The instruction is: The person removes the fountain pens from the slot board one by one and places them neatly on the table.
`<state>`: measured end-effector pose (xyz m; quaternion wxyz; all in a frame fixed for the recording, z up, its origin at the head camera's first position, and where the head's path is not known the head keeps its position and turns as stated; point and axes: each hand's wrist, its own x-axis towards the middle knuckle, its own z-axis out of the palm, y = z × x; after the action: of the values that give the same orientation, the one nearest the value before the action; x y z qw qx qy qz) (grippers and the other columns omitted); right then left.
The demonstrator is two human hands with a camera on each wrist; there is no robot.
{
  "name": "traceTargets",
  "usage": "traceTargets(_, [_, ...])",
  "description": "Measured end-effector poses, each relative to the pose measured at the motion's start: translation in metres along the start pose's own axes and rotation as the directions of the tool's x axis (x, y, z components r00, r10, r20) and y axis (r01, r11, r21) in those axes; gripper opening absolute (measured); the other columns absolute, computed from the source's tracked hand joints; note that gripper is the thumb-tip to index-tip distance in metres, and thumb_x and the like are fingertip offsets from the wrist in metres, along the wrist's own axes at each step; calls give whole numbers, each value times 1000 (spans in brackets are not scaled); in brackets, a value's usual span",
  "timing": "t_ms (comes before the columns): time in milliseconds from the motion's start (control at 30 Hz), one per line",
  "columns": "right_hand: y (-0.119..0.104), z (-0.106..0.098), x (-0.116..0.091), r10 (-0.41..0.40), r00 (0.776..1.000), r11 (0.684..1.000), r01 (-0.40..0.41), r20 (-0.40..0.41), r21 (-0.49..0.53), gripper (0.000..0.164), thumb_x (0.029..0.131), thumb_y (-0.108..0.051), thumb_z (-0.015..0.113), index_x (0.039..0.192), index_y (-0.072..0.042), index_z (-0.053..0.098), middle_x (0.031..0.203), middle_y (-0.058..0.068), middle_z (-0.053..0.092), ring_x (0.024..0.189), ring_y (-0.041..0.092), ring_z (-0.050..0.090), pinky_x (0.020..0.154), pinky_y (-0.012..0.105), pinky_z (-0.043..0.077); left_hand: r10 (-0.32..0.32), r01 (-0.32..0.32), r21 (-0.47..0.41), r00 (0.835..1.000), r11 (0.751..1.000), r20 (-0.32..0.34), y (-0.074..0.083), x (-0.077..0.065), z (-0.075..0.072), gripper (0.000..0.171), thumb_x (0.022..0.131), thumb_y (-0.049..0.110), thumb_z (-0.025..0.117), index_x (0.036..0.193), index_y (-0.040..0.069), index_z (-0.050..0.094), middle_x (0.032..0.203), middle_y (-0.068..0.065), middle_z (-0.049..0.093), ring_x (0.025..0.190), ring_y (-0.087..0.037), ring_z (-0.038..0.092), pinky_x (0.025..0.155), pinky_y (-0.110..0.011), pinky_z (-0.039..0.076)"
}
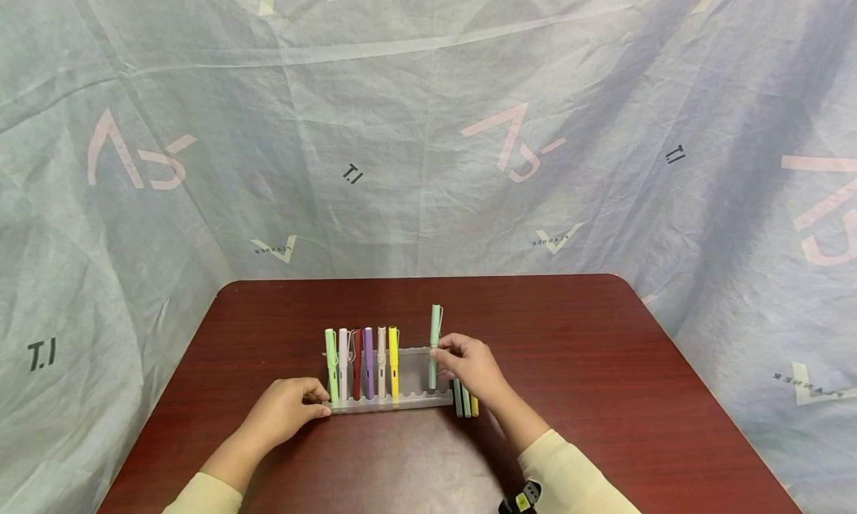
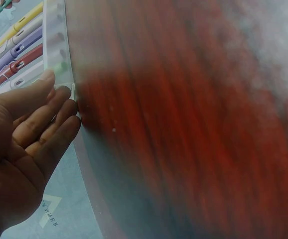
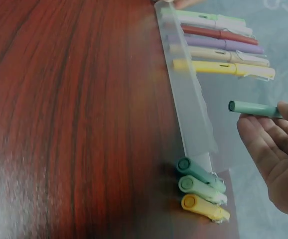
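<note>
A clear pen rack (image 1: 422,403) stands on the table. In its left part lean several pens: light green (image 1: 331,365), pale lilac (image 1: 344,365), dark red (image 1: 357,365), purple (image 1: 368,365), beige (image 1: 382,365) and yellow (image 1: 393,365). Thumb and fingers of my left hand (image 1: 284,411) hold the rack's left end corner. Between thumb and fingers my right hand (image 1: 472,367) pinches a mint green pen (image 3: 253,108), cap up, over the rack's right part. Beside the right end lie a dark green pen (image 3: 199,173), a pale green pen (image 3: 201,190) and an orange-yellow pen (image 3: 204,206).
The dark red wooden table (image 1: 636,410) reaches back to a grey printed cloth (image 1: 415,127) that hangs around three sides. A black plug-like device (image 1: 521,498) sits by the right sleeve at the bottom of the head view.
</note>
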<state>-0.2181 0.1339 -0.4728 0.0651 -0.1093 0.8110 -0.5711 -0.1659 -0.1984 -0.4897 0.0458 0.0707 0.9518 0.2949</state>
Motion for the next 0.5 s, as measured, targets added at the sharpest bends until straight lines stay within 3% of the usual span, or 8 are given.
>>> traceTargets(167, [2, -7, -1, 24, 1000, 999, -23, -16, 35, 25, 92, -28, 71, 104, -6, 68, 91, 13, 70, 81, 38, 70, 73, 46, 59, -2, 2, -4, 1000, 1000, 6, 0, 0, 0, 12, 80, 23, 81, 84, 27, 70, 82, 14, 67, 81, -6, 61, 76, -34, 51])
traceTargets(500, [9, -24, -2, 40, 998, 996, -36, -40, 83, 21, 93, -22, 69, 101, -3, 66, 87, 15, 68, 70, 24, 71, 65, 39, 60, -3, 3, 2, 1000, 1000, 4, 0, 0, 0, 12, 80, 22, 81, 84, 27, 70, 81, 14, 66, 80, -5, 60, 75, -33, 51])
